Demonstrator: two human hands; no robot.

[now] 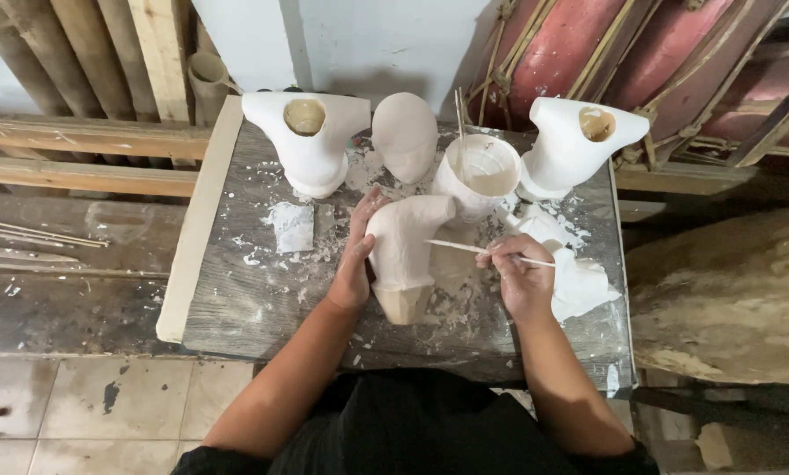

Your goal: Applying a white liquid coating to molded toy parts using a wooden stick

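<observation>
At the middle of the bench (pixel 253 299), a pale plaster bust form (pixel 405 255) lies with its long axis running roughly away from the person, its neck end pointing back toward them, cupped from its left side by the left hand (pixel 355 264), whose fingers curl around it. Just to its right, the right hand (pixel 522 277) pinches a thin stick (pixel 465 249) whose tip touches the form. Beyond stands a white cup (pixel 478 176) holding pale paste and sticks, flanked by two upright hollow busts (pixel 311 145) and a rounded head form (pixel 405 134).

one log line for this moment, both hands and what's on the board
left hand: steadies pale bust form | right hand: holds thin stick, tip on form | behind: white cup, two white busts
</observation>
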